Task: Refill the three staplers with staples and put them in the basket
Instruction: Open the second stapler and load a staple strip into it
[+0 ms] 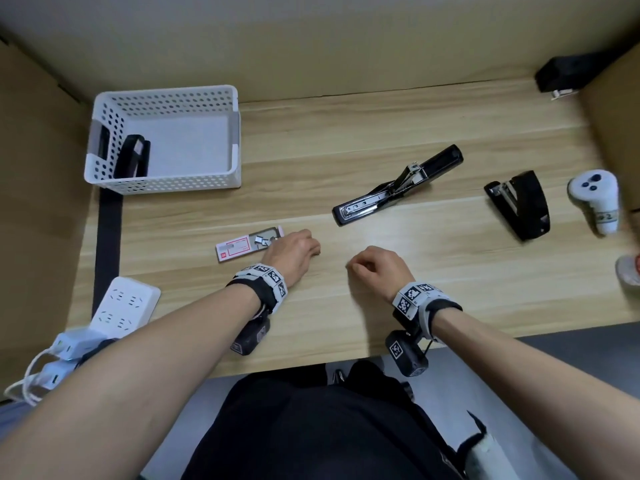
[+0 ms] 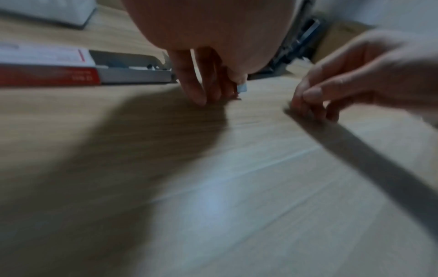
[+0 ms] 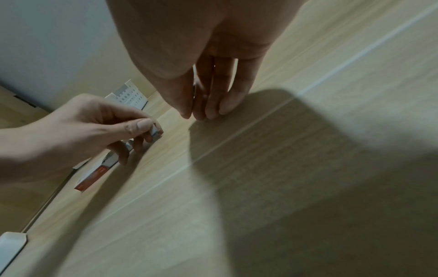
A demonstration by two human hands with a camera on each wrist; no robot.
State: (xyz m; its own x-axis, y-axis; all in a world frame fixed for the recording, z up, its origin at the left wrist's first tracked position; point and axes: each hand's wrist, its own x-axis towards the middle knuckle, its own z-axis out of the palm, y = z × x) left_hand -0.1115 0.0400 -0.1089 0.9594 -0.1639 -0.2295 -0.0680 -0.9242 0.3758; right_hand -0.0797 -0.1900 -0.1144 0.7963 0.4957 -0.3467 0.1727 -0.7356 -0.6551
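Perforated plastic basket (image 1: 166, 98), wood-grain table (image 1: 346, 133)

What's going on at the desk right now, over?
Left hand pinches a staple strip; right hand curled, fingertips on the table. Long stapler lies open, unfilled. One stapler in basket. Nothing in the way.

White power strip (image 1: 126, 304) with plugged-in chargers at the wooden table's (image 1: 346, 133) near-left edge; white handheld controller (image 1: 594, 199) lying at the far right; black strap (image 1: 107, 247) running under the table's left side
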